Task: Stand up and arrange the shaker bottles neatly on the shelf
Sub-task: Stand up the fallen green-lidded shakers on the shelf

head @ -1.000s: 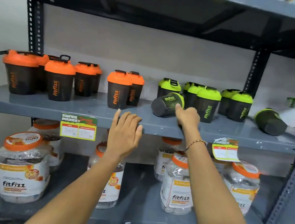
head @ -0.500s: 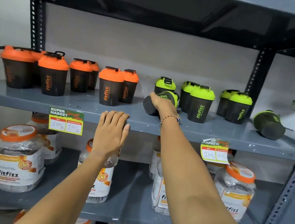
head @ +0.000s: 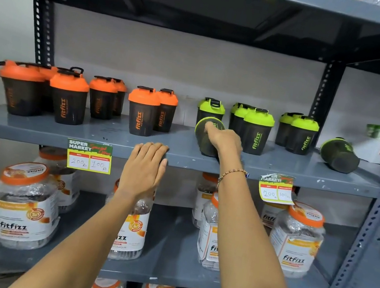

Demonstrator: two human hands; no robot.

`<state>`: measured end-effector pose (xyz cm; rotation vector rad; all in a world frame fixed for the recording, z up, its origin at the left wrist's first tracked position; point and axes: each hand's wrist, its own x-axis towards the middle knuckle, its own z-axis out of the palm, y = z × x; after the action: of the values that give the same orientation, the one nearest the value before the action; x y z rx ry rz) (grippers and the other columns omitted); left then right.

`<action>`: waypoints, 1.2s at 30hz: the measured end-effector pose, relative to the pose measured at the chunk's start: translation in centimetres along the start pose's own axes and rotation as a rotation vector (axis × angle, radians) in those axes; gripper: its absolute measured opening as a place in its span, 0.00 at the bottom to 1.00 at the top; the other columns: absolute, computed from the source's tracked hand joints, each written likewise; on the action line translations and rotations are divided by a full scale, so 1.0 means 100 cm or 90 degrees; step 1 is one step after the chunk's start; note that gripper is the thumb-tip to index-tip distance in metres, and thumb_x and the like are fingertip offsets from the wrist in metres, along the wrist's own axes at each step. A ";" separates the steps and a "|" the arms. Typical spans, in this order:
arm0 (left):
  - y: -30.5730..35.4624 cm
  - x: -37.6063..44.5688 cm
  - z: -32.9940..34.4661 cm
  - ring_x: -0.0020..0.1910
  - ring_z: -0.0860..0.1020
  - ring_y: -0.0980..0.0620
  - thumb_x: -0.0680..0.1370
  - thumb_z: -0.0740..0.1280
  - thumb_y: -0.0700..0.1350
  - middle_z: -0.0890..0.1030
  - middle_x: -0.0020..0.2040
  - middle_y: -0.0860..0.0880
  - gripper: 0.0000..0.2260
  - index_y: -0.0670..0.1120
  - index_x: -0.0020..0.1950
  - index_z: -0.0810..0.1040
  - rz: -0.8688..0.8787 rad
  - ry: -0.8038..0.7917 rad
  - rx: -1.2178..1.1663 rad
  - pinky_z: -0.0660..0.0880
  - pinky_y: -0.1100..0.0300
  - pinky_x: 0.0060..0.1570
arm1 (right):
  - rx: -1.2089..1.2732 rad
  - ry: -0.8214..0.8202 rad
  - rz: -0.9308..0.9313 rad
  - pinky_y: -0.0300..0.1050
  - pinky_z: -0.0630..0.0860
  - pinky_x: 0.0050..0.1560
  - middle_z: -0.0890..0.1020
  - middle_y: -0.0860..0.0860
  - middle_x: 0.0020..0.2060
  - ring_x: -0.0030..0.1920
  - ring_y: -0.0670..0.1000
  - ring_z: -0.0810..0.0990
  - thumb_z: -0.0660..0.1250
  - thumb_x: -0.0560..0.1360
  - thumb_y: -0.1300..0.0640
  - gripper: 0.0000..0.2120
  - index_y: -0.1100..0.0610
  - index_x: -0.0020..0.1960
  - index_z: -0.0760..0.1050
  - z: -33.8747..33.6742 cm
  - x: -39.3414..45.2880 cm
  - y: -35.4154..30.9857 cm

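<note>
From the head view, my right hand [head: 225,141] is wrapped around a green-lidded shaker bottle [head: 207,135] on the grey shelf [head: 183,147], fingers closed over its dark body. The bottle is tilted, neither flat nor upright: its long axis runs from the lid, which points up and away toward the back of the shelf and a little to the left, down to its base, which comes toward me near the shelf's front edge. It sits just in front of an upright green-lidded shaker [head: 211,108] and beside the other upright green ones [head: 256,130]. My left hand [head: 145,169] lies flat with fingers together and extended, palm against the shelf's front lip, gripping nothing. A second green shaker [head: 339,153] lies on its side far right on the same shelf, base toward me and to the right, lid toward the back left, well apart from my hands. The orange-lidded shakers [head: 67,97] stand upright along the left half. A beaded bracelet [head: 233,173] circles my right wrist. Price tags [head: 89,156] hang from the shelf edge, and large jars [head: 25,206] with orange lids fill the shelf below.
</note>
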<state>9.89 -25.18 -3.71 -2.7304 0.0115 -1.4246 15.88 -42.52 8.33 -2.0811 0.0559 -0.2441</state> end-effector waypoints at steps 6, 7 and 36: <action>-0.006 0.002 -0.005 0.59 0.75 0.46 0.81 0.50 0.50 0.78 0.60 0.47 0.19 0.45 0.63 0.74 0.021 -0.021 0.007 0.66 0.51 0.65 | 0.508 -0.198 0.132 0.45 0.79 0.36 0.81 0.56 0.52 0.51 0.57 0.81 0.70 0.70 0.47 0.18 0.58 0.53 0.72 -0.016 0.003 0.009; -0.008 0.000 -0.004 0.61 0.75 0.46 0.80 0.51 0.50 0.77 0.61 0.47 0.19 0.45 0.64 0.74 0.012 -0.018 0.004 0.64 0.51 0.67 | 0.600 -0.249 0.126 0.47 0.81 0.37 0.82 0.56 0.49 0.50 0.56 0.82 0.71 0.70 0.49 0.16 0.58 0.52 0.74 -0.015 0.005 0.013; -0.007 -0.002 0.008 0.56 0.75 0.44 0.79 0.54 0.49 0.78 0.56 0.46 0.16 0.43 0.58 0.75 -0.046 0.068 -0.052 0.59 0.51 0.66 | -0.031 -0.191 -0.110 0.56 0.72 0.67 0.77 0.58 0.64 0.64 0.58 0.75 0.78 0.64 0.57 0.39 0.64 0.69 0.63 0.040 0.066 0.011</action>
<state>10.44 -24.38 -4.31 -2.7421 -0.0245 -1.6220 23.18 -40.62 6.47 -2.1520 -0.3022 -0.0333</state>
